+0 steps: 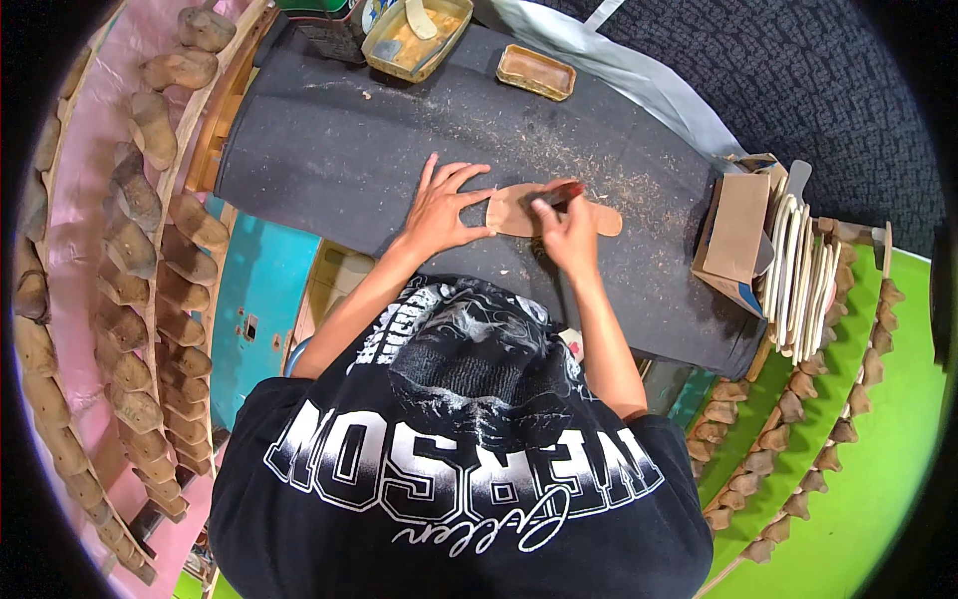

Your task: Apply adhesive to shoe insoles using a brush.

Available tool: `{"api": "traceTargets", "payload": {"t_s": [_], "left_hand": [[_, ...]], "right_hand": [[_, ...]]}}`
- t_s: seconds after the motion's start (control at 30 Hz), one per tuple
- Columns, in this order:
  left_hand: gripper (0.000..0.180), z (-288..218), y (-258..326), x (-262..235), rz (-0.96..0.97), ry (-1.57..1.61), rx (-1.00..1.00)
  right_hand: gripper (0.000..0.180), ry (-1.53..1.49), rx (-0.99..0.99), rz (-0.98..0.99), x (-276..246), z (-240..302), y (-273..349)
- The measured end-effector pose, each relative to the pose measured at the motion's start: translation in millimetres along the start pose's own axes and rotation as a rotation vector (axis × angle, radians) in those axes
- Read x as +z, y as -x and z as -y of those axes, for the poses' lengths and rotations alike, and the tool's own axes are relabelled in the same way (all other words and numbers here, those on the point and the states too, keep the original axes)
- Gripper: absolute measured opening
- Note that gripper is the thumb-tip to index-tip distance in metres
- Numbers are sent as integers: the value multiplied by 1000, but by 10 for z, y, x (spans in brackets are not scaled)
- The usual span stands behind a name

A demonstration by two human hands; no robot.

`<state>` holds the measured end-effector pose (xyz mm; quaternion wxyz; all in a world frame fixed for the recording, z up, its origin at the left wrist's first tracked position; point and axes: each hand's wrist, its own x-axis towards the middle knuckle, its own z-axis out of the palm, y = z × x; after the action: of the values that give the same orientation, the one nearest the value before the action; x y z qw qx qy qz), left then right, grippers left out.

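Note:
A tan, sole-shaped insole lies flat on the dark cloth of the workbench, its length running left to right. My left hand is beside its left end, fingers spread; the thumb and index fingertips touch the insole's edge at two points. Over the middle of the insole, my right hand is closed around a small hand tool with a dark red end showing above the fingers. Its working end is hidden under the hand, so its exact kind cannot be made out.
Shavings are scattered beyond the insole. A shallow tray and a larger container with a spreader stand at the far edge. On the right are a cardboard box and stacked pale sole-shaped pieces. Wooden shoe lasts line racks on both sides.

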<state>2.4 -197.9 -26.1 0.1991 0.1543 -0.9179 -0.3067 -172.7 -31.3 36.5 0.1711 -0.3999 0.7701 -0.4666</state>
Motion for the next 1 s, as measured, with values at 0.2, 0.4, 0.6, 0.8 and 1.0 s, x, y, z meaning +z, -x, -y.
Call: {"api": "traceTargets", "payload": {"t_s": [0.2,0.4,0.6,0.8,1.0], "left_hand": [[76,-31,-53,-90,93,-41,1],[77,-44,-65,-71,90,-46,10],[74,-63,-49,-49,73,-86,35],[71,-20,-50,16,81,-88,22],[68,-167,1,82,17,-108,-71]], "right_hand": [[26,-220,-41,-291,-279,5,-959],[22,-25,-201,-300,-146,-147,-1976],[26,154,-63,-130,19,-293,-2176],[25,88,-127,-251,-37,-213,-2080],[23,9,14,-211,-204,293,-838]]}}
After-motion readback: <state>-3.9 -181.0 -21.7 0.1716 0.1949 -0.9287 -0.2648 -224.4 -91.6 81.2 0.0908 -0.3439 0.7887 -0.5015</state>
